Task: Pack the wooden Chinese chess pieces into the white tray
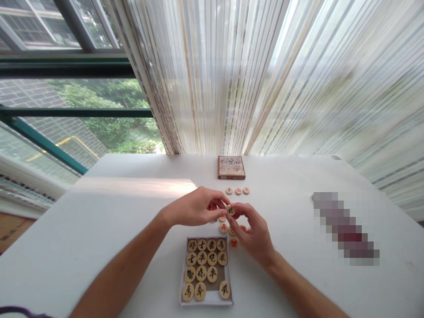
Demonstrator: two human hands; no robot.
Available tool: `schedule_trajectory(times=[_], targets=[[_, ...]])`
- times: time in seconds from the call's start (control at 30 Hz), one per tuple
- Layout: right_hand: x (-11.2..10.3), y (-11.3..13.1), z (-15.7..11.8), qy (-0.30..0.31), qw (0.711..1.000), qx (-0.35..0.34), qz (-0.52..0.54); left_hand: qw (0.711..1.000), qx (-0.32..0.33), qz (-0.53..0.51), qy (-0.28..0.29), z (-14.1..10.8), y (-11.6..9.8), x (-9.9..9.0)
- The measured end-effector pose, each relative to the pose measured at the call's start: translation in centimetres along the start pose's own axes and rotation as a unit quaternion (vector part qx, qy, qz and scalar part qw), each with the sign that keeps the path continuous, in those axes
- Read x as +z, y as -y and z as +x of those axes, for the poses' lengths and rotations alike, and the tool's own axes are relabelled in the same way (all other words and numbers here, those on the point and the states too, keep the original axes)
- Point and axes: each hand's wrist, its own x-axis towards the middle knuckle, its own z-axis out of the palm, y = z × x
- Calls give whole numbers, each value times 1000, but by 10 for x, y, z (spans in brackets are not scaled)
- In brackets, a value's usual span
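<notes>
Between the fingertips of my left hand (202, 206) and my right hand (253, 229) is one round wooden piece (230, 210) with a black character, held above the table. Both hands pinch it, one from each side. Nearer to me lies a shallow white-edged box (183, 282) holding rows of black-character pieces, with a gap in its two lower rows toward the right. Several red-character pieces (223, 228) lie loose under and beside my hands, some partly hidden by my fingers.
Three pieces (238, 191) lie in a row beyond my hands on the white table (132, 225). Behind them is a flat decorated box lid (231, 167). A pixelated long object (346, 229) lies on the right. Curtains and a window border the far edge.
</notes>
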Motion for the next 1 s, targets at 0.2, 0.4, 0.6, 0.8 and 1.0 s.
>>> schedule_trajectory(times=[0.2, 0.4, 0.6, 0.8, 1.0], targets=[[0, -1, -1, -2, 1000, 13, -1, 1000, -7, 18, -19, 1, -2, 2], [1, 0, 1, 14, 1000, -4, 8, 997, -39, 37, -50, 3, -1, 7], [0, 1, 0, 42, 999, -10, -1, 998, -54, 21, -37, 3, 2, 9], [-2, 4, 0, 54, 998, -14, -8, 998, -23, 53, 12, -1, 1, 0], [0, -2, -2, -38, 999, 13, 12, 989, -24, 138, 39, -6, 4, -3]])
